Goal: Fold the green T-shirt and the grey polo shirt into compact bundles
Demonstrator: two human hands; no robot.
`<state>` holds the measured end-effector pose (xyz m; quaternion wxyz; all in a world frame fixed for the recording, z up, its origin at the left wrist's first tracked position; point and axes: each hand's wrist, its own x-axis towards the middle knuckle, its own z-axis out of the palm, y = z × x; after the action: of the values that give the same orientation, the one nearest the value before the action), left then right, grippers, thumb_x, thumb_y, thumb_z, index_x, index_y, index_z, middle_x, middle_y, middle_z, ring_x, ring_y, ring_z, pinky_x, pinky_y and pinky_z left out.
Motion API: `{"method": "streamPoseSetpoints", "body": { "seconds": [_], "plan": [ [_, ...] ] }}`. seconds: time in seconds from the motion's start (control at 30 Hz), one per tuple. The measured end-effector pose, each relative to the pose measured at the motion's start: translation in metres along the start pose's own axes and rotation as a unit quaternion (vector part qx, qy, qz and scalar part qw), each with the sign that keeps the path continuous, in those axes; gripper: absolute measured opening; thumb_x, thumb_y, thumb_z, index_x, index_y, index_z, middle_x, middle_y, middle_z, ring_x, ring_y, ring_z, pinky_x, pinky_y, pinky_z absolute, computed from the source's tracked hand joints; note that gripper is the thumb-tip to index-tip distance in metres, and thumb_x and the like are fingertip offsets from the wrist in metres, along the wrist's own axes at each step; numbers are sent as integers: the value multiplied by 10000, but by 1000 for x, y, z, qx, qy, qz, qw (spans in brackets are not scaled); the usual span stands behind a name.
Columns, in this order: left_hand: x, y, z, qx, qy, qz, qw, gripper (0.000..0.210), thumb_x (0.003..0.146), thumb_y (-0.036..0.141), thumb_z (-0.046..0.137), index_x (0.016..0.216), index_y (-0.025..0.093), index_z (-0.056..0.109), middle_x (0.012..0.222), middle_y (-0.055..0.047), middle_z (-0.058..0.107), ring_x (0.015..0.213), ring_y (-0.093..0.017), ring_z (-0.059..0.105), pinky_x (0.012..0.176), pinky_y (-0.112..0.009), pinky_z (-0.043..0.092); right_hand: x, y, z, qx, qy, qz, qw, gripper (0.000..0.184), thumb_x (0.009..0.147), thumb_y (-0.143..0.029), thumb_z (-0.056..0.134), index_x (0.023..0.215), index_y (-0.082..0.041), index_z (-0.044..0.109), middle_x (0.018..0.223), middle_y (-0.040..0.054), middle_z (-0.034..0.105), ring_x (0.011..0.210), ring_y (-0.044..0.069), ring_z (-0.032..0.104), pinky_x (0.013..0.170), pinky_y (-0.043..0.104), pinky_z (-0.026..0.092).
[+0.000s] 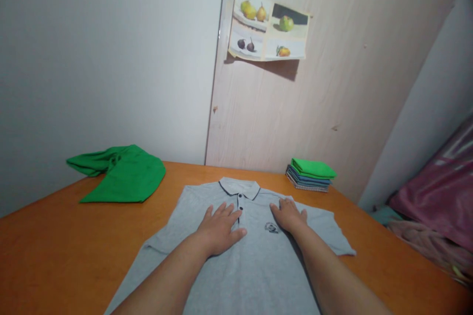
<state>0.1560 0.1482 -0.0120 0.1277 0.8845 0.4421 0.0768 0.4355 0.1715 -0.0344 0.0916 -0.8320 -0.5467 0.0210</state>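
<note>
A light grey polo shirt [244, 275] lies spread front side up, its collar [240, 188] pointing away from me. Dark piping edges the collar, and a small dark emblem [272, 228] sits on the chest. My left hand [220, 230] rests flat beside the button placket, fingers spread and holding nothing. On the other side of the chest, my right hand [288, 214] presses on the cloth near the shoulder, above the emblem, with its fingers apart. The right-hand sleeve [325, 229] stretches out flat; the opposite sleeve is partly folded under or hidden by my left arm.
The shirt lies on an orange-brown table [48, 251]. A crumpled green cloth [129, 177] is at the back left, and a stack of folded cloths [310, 175] at the back right. A fruit picture sheet [269, 27] hangs on the wall. Pink fabric [436, 192] is beyond the right edge.
</note>
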Motion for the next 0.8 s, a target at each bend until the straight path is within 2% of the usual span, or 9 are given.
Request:
{"method": "streamPoseSetpoints", "body": {
  "seconds": [0.13, 0.2, 0.37, 0.57, 0.67, 0.8],
  "plan": [
    [-1, 3, -3, -9, -3, -4, 1000, 733, 937, 688, 327, 1543, 277, 372, 1642, -89, 255, 1533, -328, 111, 1186, -640, 50, 7, 6, -13, 11, 27, 6, 1000, 587, 950, -544, 358, 1316, -174, 629, 1453, 170, 539, 1379, 360, 429, 1104, 590, 271],
    [-2, 4, -3, -14, -3, -7, 1000, 737, 934, 689, 328, 1542, 275, 375, 1644, -88, 250, 1533, -331, 107, 1186, -642, 42, 13, 5, -20, 22, 46, 4, 999, 525, 949, -497, 389, 1256, -178, 671, 1352, 175, 619, 1283, 356, 524, 1049, 518, 357],
    [0, 4, 0, -22, 1, -5, 1000, 746, 932, 694, 322, 1544, 270, 371, 1642, -93, 252, 1531, -341, 106, 1183, -650, 33, 38, -5, -31, 63, 71, -40, 995, 411, 948, -334, 427, 1211, -171, 698, 1226, 158, 691, 1140, 283, 622, 870, 349, 445],
    [1, 2, 6, -25, 12, -3, 1000, 744, 930, 703, 321, 1541, 282, 375, 1640, -100, 255, 1529, -349, 114, 1179, -660, 21, 77, -25, -24, 88, 30, -63, 994, 228, 901, -232, 547, 950, -159, 757, 948, 120, 746, 952, 241, 681, 777, 301, 467],
    [1, 3, 7, -28, 14, -5, 999, 749, 928, 710, 317, 1542, 284, 374, 1640, -99, 258, 1527, -350, 123, 1180, -661, 23, 92, -31, -18, 89, -3, -69, 994, 200, 937, -292, 592, 1003, -153, 720, 998, 91, 722, 944, 214, 671, 816, 326, 510],
    [0, 5, 6, -34, 16, -10, 999, 737, 924, 699, 343, 1537, 293, 381, 1638, -93, 263, 1527, -349, 125, 1181, -662, 28, 107, -37, -11, 83, -60, -79, 992, 351, 957, -394, 616, 1233, -177, 604, 1236, 82, 626, 1033, 213, 640, 882, 430, 557]
  ]
}}
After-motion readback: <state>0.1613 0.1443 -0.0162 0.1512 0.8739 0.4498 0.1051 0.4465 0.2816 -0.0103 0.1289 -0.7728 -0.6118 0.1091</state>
